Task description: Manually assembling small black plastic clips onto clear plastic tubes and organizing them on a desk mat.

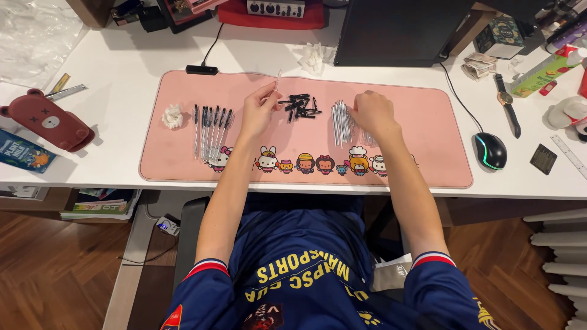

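Overhead, the left hand [260,110] pinches a clear pen barrel [277,80] upright above a pink desk mat [428,165], while the right hand [373,113] rests curled over a bundle of thin refills [340,122], grip unclear. Just between the hands lies a pile of black pen parts [299,107]; a green carton [539,74] sits far right.

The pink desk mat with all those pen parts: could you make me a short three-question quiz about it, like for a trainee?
1. True or false: the left hand holds a clear pen barrel.
2. Which pile is the right hand on: A) the black caps, B) the thin refills?
3. What lies at the pink mat's left end, beside the row of assembled pens?

Key: 1 true; 2 B; 3 a crumpled white tissue.
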